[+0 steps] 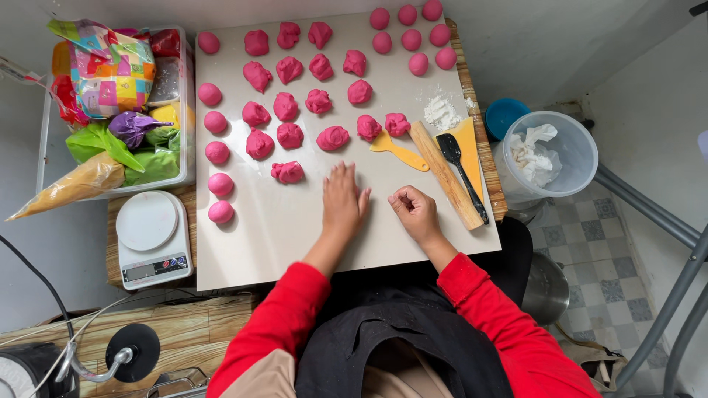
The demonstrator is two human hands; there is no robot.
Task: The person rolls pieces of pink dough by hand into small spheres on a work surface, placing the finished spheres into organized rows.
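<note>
Seen from the head camera, looking straight down: a person in red sleeves and a dark apron sits at a pale work board [295,243] dotted with pink dough pieces. The left hand [344,200] lies flat, palm down and fingers together, pressed on the board; a dough piece may sit beneath it, but nothing pink shows under the palm. The right hand [415,211] rests just beside it, curled into a loose fist, and whether it encloses anything cannot be told. Smooth rolled balls [215,153] line the left edge and another cluster [413,33] sits at the far right corner, while rough torn lumps [287,135] fill the middle, so shaping looks well under halfway done. To the right lie a yellow scraper [399,152], a wooden rolling pin [445,175], a black spatula [459,168] and a flour heap [442,113]. A white kitchen scale [153,237] stands left of the board
</note>
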